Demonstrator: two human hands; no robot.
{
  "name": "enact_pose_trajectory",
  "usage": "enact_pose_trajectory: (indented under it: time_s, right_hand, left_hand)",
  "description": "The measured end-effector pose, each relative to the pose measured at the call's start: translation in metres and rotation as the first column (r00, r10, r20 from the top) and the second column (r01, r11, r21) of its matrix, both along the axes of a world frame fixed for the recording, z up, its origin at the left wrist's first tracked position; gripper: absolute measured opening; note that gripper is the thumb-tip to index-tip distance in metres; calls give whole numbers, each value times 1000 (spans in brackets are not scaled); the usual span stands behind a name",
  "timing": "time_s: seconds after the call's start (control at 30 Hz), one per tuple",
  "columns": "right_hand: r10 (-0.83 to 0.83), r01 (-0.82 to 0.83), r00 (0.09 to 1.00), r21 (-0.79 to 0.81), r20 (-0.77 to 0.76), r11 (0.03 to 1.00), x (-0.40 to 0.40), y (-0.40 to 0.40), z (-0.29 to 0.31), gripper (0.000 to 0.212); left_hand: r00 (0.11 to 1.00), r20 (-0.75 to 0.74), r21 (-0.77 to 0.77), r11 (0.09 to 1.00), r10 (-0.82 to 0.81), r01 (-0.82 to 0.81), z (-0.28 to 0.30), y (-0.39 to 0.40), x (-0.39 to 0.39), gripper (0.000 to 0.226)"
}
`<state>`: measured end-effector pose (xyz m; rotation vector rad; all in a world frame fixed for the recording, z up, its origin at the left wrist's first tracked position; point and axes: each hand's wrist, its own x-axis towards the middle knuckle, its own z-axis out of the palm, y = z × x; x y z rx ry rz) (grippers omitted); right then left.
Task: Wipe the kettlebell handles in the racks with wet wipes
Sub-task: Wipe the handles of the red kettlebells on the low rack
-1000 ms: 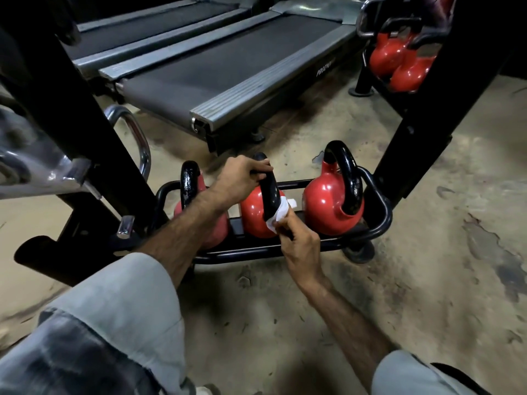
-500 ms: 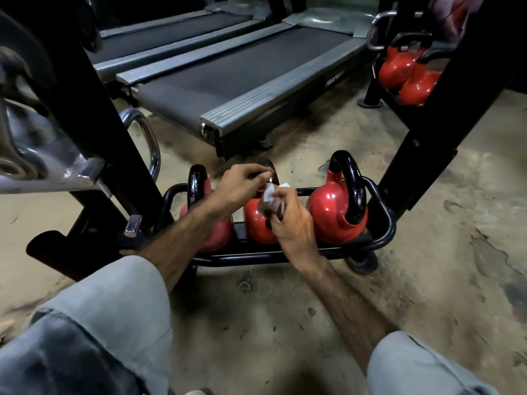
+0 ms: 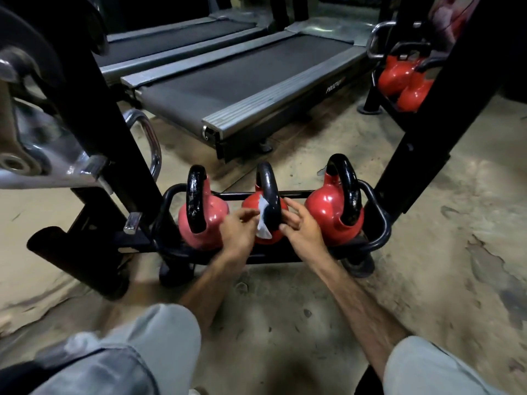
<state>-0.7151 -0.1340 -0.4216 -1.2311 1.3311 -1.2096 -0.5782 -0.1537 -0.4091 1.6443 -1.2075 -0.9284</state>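
Three red kettlebells with black handles stand in a low black rack [image 3: 379, 223]: the left one [image 3: 204, 220], the middle one [image 3: 268, 183] and the right one [image 3: 330, 206]. A white wet wipe [image 3: 261, 223] is wrapped around the near, lower part of the middle handle. My left hand [image 3: 238, 233] is just left of that handle, its fingertips pinching the wipe. To the right of the handle, my right hand [image 3: 303, 233] has its fingers spread and touches the handle's lower end.
Black rack uprights rise at left [image 3: 114, 155] and right [image 3: 422, 143]. Two treadmills [image 3: 242, 84] lie behind the rack. More red kettlebells [image 3: 399, 78] sit in a second rack at the back right. A chrome bar and plate [image 3: 34, 155] jut in at left. The floor is bare concrete.
My left hand has come down off the top of the middle handle to the wipe. My right hand has let go of the wipe and shifted to the handle's right side.
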Motion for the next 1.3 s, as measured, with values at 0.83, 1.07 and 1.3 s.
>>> enact_pose_trajectory:
  time_s: [0.83,1.07,1.3]
  right_hand:
    - [64,-60,982,26,-180,998,-18,-15,7,41]
    - [96,-89,981,45,-171,995,-18,-14,10,49]
    - [179,-168,918,63,-354,984,-22,-22,31,57]
  left_hand:
    - [995,-8,-247,964,102,-101,8,22,-25,13]
    - [998,14,-316,947,67,-59,22,12,-26,18]
    - [900,435,-347,922,-3,170,50,-54,-30,19]
